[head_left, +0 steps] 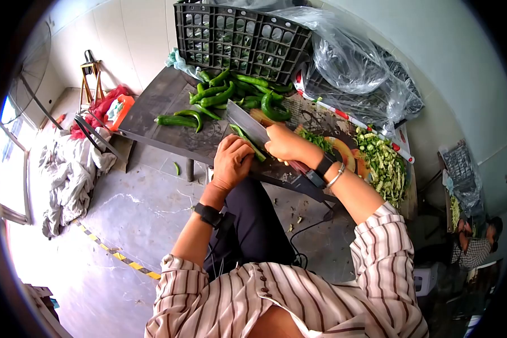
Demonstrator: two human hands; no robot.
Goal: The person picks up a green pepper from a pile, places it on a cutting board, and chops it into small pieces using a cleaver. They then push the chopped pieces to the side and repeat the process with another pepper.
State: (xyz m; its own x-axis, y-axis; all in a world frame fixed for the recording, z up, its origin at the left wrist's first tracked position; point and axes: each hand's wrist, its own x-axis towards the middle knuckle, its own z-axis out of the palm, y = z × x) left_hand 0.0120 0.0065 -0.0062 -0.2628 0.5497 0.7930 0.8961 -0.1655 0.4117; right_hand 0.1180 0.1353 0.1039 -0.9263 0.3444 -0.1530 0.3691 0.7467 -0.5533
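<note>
My right hand (pixel 285 143) is closed round a cleaver (pixel 247 123), whose broad blade points up and to the left. Beside the blade, near the table's front edge, my left hand (pixel 231 160) has its fingers bent over one end of a green pepper piece (pixel 248 142). Whole green peppers (pixel 219 96) lie in a heap beyond the blade. To the right of my right hand are shredded green pieces (pixel 316 139) and a large pile of pale seedy pepper cores (pixel 382 164).
A black crate (pixel 239 42) with bagged peppers stands behind the heap on the dark table (pixel 146 115). Clear plastic bags (pixel 349 59) lie at the back right. An orange basket (pixel 120 111) and grey cloth (pixel 76 180) are on the left. Another person (pixel 472 250) is at far right.
</note>
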